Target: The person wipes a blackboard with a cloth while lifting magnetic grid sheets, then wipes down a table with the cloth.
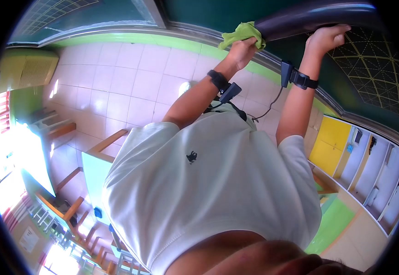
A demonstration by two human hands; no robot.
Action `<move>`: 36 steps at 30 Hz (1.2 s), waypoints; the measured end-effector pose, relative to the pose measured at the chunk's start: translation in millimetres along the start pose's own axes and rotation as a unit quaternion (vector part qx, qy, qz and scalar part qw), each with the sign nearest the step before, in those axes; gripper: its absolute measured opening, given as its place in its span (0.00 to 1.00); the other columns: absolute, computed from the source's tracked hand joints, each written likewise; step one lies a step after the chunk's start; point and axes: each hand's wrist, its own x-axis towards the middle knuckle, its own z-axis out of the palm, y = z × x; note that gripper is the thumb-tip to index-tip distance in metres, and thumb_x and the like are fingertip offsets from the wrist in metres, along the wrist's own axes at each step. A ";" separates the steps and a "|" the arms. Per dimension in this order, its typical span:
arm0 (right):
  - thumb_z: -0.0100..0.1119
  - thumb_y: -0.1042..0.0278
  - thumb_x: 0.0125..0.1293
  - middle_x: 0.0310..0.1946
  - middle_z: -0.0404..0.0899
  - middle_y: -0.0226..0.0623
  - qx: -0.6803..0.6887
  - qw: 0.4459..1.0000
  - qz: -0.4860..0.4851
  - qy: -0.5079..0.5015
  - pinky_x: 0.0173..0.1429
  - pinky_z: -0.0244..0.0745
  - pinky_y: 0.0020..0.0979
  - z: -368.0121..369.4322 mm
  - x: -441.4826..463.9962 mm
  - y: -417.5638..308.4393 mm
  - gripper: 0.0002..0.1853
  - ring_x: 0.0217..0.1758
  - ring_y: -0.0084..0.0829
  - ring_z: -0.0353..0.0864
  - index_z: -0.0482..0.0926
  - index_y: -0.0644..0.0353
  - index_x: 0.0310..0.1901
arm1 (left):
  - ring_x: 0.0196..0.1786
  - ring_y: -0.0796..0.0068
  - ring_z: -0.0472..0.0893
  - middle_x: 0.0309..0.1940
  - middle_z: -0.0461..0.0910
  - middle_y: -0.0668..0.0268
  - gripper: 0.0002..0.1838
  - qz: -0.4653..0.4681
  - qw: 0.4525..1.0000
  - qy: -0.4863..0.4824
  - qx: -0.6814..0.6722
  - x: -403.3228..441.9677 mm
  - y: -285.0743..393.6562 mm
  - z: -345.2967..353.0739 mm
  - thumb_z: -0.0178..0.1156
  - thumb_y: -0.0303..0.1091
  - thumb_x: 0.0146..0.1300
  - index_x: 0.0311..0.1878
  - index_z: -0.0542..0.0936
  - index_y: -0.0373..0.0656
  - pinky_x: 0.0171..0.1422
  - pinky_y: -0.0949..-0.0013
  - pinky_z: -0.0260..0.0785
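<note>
My left hand (244, 53) is closed around a crumpled green cloth (243, 35), which lies against the left end of a long, dark, glossy object (318, 19). This object runs across the top of the view, and its exact kind does not show. At its lower edge, my right hand (326, 40) is closed with the fingers curled against it; part of the grip is hidden. Behind both hands is a dark green board (208, 13) with a metal frame. Each wrist carries a black strap with a small box, and a cable hangs between them.
White shelves (369, 169) and a yellow cabinet (329, 142) stand at the right. Wooden-edged tables (97, 183) and several chairs fill the lower left, near bright windows. A yellowish box-shaped unit (25, 72) is at far left. Pale floor tiles (117, 87) lie below the board.
</note>
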 end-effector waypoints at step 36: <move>0.35 0.55 0.80 0.18 0.67 0.38 -0.147 0.981 -0.102 -0.069 0.30 0.64 0.35 4.6 -22.5 12.9 0.30 0.20 0.35 0.64 0.66 0.69 0.21 | 0.50 0.71 0.79 0.48 0.79 0.68 0.08 0.070 0.994 0.051 -0.067 30.5 26.6 13.1 0.49 0.31 0.75 0.52 0.74 0.48 0.56 0.60 0.72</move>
